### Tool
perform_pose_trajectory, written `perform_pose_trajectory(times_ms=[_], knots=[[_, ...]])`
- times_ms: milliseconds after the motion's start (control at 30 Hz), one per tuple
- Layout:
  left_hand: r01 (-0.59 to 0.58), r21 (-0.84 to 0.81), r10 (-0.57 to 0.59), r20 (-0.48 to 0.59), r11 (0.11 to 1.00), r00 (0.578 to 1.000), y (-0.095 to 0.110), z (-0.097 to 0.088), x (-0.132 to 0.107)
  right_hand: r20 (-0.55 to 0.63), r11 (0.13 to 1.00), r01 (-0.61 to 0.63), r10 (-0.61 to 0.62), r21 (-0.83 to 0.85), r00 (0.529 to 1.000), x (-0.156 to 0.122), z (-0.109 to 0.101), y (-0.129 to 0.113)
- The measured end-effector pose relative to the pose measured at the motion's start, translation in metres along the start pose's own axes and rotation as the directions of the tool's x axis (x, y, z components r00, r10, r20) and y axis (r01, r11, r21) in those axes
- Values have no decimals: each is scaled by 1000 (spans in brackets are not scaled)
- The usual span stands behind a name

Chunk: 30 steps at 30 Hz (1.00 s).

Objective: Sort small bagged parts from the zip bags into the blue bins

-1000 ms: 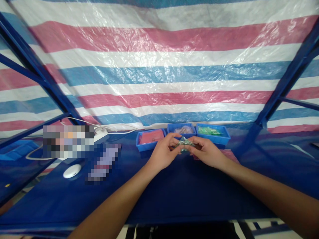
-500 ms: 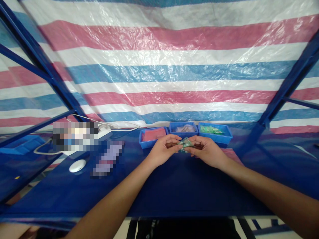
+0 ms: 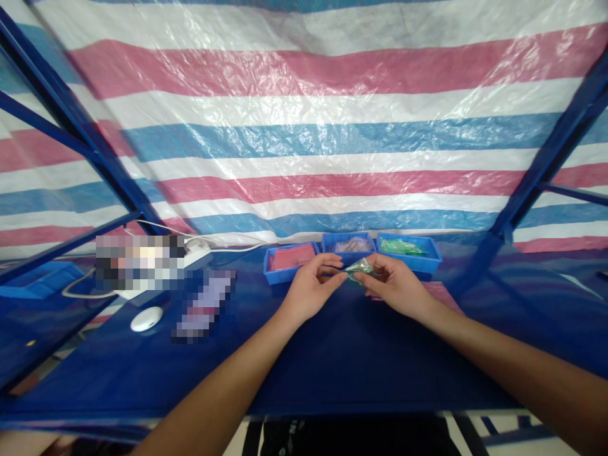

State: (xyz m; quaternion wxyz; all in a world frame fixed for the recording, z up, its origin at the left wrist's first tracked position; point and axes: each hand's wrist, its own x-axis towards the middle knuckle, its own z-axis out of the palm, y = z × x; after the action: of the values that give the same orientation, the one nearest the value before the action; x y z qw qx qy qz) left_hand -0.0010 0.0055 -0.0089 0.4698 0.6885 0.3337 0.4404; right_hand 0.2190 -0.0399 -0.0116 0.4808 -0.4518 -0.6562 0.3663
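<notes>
From the head camera, both hands met over the blue tabletop (image 3: 332,361), just in front of three small blue bins. The left hand (image 3: 308,288) and the right hand (image 3: 396,286) each pinched one end of a small clear packet (image 3: 360,268) with something green inside. The left grip was narrow — thumb and finger closed on the packet's left edge. The right grip was narrow too, with fingers curled around the packet's right side. The packet was held up off the tabletop, between the two hands, near the middle bin.

The three bins stood side by side in a row at the back of the tabletop. The left bin (image 3: 274,273) held something red. The middle bin (image 3: 349,238) held clear bags. The right bin (image 3: 430,261) held green packets.

Far to the left lay a white mouse (image 3: 146,318), well apart from the hands. A white cable (image 3: 237,247) ran along the back edge. Behind it all hung a striped sheet (image 3: 304,126) — pink, white and blue — on a blue frame (image 3: 76,120).
</notes>
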Motion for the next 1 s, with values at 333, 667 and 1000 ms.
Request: perform_pose_trajectory(times_ms=[333,667,1000], knots=[[373,-319,-292,275,871,916,13,11,-8,152,798,454,-431,-397,890,-5,-3,-11],[337,-327,-275,224,883,935,9,-4,-5,-22,914,308,-324,-264,946,-5,-1,-8],[355,-234,-276,311,905,909,10,3,-5,106,994,-71,63,78,992,0,-2,-4]])
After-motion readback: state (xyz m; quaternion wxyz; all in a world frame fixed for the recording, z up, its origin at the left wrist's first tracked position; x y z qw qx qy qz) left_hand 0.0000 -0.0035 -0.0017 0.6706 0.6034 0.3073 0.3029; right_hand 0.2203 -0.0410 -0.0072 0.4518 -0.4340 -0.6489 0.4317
